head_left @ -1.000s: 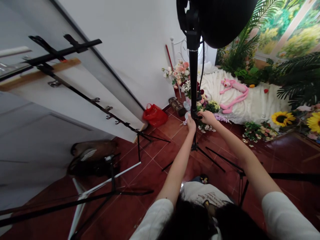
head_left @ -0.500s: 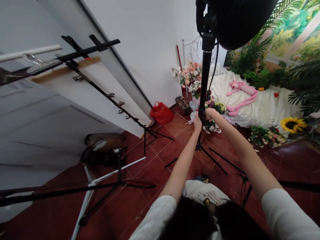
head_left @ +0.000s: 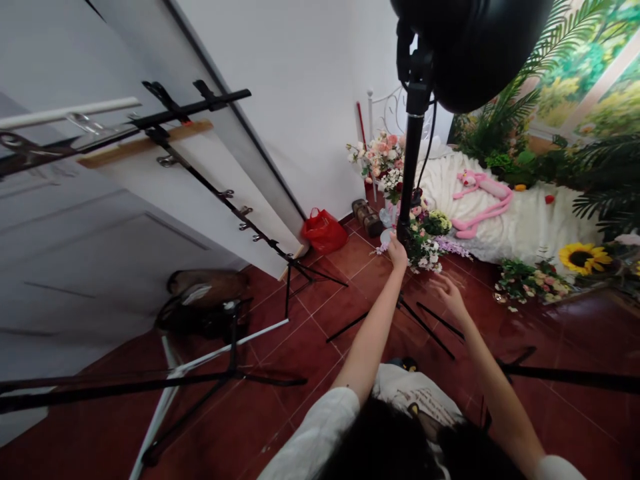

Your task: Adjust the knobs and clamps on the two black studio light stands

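Observation:
A black light stand (head_left: 411, 160) rises upright in front of me, with a big dark lamp head (head_left: 480, 53) on top. Its thin legs (head_left: 425, 327) spread on the red tiles. My left hand (head_left: 397, 252) is wrapped round the stand's pole at its lower collar. To the right of the pole, my right hand (head_left: 449, 293) is off the stand, fingers apart and nothing in them. A cable (head_left: 429, 143) hangs beside the pole.
Left stands a backdrop frame with clamps (head_left: 225, 193) and a white board (head_left: 200, 200). A red bag (head_left: 325, 230) sits by the wall. At right are a bed with white cover (head_left: 530, 220), a pink plush toy (head_left: 483, 193), artificial flowers (head_left: 385, 153) and a sunflower (head_left: 584, 257). Other stand legs (head_left: 575, 377) cross the floor.
My right hand has let go of the stand and moved down and right, its fingers opening. My left hand stays on the pole. The view has tilted slightly.

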Available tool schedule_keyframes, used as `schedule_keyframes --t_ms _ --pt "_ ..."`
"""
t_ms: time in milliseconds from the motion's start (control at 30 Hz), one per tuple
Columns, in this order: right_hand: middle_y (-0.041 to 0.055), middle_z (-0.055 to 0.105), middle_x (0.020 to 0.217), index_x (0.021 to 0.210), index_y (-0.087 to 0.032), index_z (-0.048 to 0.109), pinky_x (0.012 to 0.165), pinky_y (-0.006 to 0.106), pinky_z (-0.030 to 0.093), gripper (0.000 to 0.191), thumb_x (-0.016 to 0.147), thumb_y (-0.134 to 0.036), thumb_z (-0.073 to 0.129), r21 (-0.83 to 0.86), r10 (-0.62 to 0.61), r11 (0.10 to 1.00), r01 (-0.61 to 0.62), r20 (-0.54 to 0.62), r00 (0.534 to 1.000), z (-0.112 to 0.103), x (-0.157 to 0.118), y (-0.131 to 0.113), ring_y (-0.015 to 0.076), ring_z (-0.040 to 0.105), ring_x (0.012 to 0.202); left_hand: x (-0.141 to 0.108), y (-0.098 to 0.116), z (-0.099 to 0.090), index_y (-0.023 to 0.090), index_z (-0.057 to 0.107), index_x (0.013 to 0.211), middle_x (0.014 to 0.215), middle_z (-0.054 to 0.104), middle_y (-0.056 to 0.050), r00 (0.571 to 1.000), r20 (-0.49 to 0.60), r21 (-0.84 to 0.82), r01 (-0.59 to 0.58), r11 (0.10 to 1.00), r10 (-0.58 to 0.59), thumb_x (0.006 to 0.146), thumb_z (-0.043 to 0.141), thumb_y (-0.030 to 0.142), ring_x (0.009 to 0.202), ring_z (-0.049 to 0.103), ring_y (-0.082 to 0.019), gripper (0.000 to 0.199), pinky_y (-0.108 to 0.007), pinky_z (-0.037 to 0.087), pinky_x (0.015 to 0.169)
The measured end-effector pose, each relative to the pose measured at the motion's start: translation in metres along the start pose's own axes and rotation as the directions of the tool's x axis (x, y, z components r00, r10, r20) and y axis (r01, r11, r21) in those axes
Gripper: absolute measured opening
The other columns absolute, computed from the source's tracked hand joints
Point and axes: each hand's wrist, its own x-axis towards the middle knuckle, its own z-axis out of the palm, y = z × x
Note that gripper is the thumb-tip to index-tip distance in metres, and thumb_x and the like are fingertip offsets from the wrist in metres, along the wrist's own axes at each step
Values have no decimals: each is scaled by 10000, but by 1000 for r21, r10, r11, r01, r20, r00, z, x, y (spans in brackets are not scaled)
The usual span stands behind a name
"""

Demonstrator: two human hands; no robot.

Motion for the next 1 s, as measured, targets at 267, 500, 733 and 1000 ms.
schedule_keyframes --t_ms 267,500,733,1000 --pt "82 768 937 1042 -228 651 687 328 617 421 666 -405 722 271 195 958 -99 -356 914 -85 -87 34 222 754 809 -110 -64 2 124 414 1399 1468 419 -248 983 -161 347 -32 937 93 982 241 396 1411 410 -261 527 -398 311 1170" --pt "53 768 877 985 -222 661 637 278 601 285 716 -311 636 363 221 929 68 -695 684 -148 -146 31 178 748 734 -205 -105 76 162 563 1148 1220 623 -189 849 514 238 -1 971 -125 963 326 469 1178 608 -226 430 -378 430 1067" --pt "27 767 870 1021 -218 663 655 230 580 254 781 -253 589 397 248 880 259 -851 463 -207 -219 19 136 732 732 -312 -51 189 180 538 1128 1194 629 -141 289 955 -78 19 997 69 958 409 480 1121 619 -185 368 -373 444 1043" --pt "56 761 940 928 -208 648 751 225 576 277 942 -342 407 532 352 735 421 -829 434 -253 -260 -18 121 720 813 -430 -9 267 170 489 1228 1283 584 -162 -123 975 -171 106 979 184 837 662 416 1185 590 -219 493 -389 437 1046"
